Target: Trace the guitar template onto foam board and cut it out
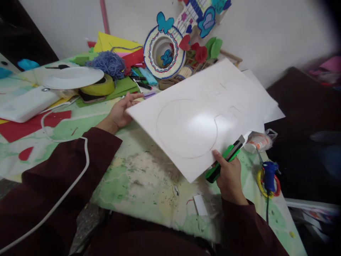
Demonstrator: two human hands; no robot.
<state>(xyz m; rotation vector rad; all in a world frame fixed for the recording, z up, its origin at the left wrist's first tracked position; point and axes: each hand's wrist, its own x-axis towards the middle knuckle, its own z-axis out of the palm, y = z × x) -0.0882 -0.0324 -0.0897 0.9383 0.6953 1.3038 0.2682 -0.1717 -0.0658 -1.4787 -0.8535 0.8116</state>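
A large white foam board (202, 113) with a faint guitar outline drawn on it is held tilted above the table. My left hand (121, 112) grips its left edge, fingers along the rim. My right hand (229, 176) is closed round a green utility knife (223, 160). The knife's tip rests at the board's lower right edge, near the drawn circle.
A decorated paper guitar model (170, 46) leans on the wall behind. Blue yarn (109, 64), a yellow tape roll (99, 87), a white plate (73, 77), coloured paper and pens crowd the back left. A blue glue gun (269, 174) and a glue bottle (258, 142) lie at right.
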